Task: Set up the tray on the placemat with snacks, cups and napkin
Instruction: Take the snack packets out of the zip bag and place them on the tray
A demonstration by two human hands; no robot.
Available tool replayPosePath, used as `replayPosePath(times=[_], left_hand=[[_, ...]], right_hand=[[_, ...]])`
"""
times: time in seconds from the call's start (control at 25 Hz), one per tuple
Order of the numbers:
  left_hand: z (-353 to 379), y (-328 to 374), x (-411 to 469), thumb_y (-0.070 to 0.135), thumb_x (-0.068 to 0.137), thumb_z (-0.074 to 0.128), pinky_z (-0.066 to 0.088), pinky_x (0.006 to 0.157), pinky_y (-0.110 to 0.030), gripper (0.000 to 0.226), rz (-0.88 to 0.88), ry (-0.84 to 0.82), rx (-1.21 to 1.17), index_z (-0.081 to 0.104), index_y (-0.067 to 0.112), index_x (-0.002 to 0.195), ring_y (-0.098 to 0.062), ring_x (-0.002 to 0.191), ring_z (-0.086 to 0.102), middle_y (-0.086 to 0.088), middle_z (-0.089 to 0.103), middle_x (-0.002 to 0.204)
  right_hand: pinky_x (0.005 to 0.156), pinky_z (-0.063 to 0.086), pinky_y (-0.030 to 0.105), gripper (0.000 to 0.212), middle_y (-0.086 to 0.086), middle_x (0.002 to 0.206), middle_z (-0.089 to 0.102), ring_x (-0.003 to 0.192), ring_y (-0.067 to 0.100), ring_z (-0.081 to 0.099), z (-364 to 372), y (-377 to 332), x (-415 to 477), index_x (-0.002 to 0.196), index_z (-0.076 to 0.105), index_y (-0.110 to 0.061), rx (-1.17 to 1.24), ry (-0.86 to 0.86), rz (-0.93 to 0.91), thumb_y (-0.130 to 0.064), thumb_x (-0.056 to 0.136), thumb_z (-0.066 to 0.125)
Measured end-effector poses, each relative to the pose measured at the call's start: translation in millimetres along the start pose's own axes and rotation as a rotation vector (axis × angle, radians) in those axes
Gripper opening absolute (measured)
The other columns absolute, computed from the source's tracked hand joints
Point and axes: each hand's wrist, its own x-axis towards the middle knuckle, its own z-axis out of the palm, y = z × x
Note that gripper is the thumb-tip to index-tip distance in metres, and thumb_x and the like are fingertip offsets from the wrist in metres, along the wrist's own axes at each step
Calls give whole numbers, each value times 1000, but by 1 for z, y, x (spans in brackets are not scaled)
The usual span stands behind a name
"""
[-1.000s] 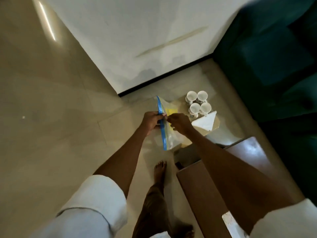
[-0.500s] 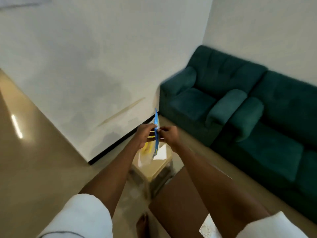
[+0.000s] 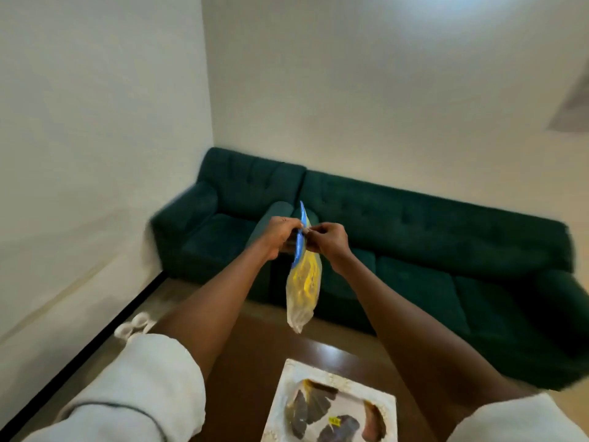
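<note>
The left grip (image 3: 280, 236) and right grip (image 3: 328, 240) are pinching the bag (image 3: 302, 288) at its blue seal, holding it above the far edge of the desk (image 3: 255, 362). Tugging too hard is risking snacks spilling beside the tray (image 3: 350, 383).

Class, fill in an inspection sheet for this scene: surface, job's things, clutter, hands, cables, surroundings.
Surface: glossy brown table.
Job's things: patterned mat on the table; bag of yellow snacks held in the air above it; white cups, blurred, low at the left.
Clutter: nothing seen.
Hands: left hand and right hand both pinch the bag's blue top.
Cables: nothing seen.
Surroundings: green sofa, white walls.
</note>
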Motion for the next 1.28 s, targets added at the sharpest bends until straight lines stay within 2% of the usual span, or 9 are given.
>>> replayPosePath(times=[0.2, 0.28, 0.48, 0.56, 0.68, 0.92, 1.08, 1.16, 1.28], left_hand=[[105, 26, 24, 14, 92, 61, 61, 84, -40, 22, -8, -260, -6, 75, 0, 102, -26, 84, 74, -13, 77, 91], [136, 26, 31, 16, 95, 65, 62, 88, -43, 24, 17, -367, 7, 76, 0, 108, -30, 93, 76, -16, 78, 100], [192, 13, 27, 19, 96, 70, 59, 60, -26, 25, 22, -359, 4, 74, -3, 108, -20, 73, 76, -13, 77, 89], [206, 6, 24, 15, 96, 70, 59, 58, -26, 22, 21, -344, 5, 74, -5, 106, -18, 68, 75, -16, 76, 88], [214, -6, 23, 11, 94, 69, 60, 61, -27, 17, 16, -301, 18, 74, -2, 102, -19, 73, 76, -19, 77, 93], [213, -22, 28, 19, 87, 78, 57, 61, -24, 25, -63, -208, -32, 75, 1, 104, -16, 74, 72, -12, 74, 88], [209, -23, 29, 23, 83, 83, 55, 55, -23, 32, -111, -145, -99, 75, 1, 105, -15, 72, 70, -4, 71, 78], [208, -21, 31, 21, 82, 84, 55, 53, -23, 31, -117, -99, -68, 74, 0, 103, -16, 71, 69, -7, 71, 81], [204, -23, 34, 13, 84, 82, 57, 52, -24, 24, -132, -55, -26, 75, -3, 99, -18, 66, 70, -14, 73, 84]], right_hand=[[62, 64, 32, 28, 21, 91, 73, 71, 23, 74, -110, -19, -14, 102, 67, 7, 55, 226, 6, -15, 90, 79], [59, 61, 29, 31, 23, 94, 75, 71, 22, 76, -136, -20, -21, 105, 67, 7, 88, 292, -2, -20, 93, 77], [57, 59, 26, 30, 15, 86, 76, 70, 21, 77, -167, -3, -35, 97, 70, 1, 126, 418, 26, -28, 97, 71], [52, 56, 25, 25, 16, 82, 75, 67, 20, 74, -174, 7, -35, 93, 71, 0, 145, 471, 56, -24, 99, 68], [57, 59, 34, 21, 23, 90, 75, 77, 32, 76, -181, 21, -26, 92, 73, 2, 94, 505, 118, -17, 99, 65], [80, 63, 48, 10, 24, 90, 76, 79, 30, 75, -188, 33, -11, 91, 74, 4, 40, 356, 160, -1, 94, 65], [58, 58, 30, 10, 15, 85, 76, 69, 20, 72, -187, 30, -8, 100, 75, 3, 184, 296, 250, 1, 94, 67], [57, 57, 29, 14, 17, 90, 76, 71, 21, 72, -184, 31, -4, 105, 75, 4, 228, 253, 305, 2, 96, 64], [76, 60, 38, 19, 24, 105, 75, 87, 29, 72, -185, 33, 0, 107, 74, 3, 235, 213, 334, 8, 98, 57]])
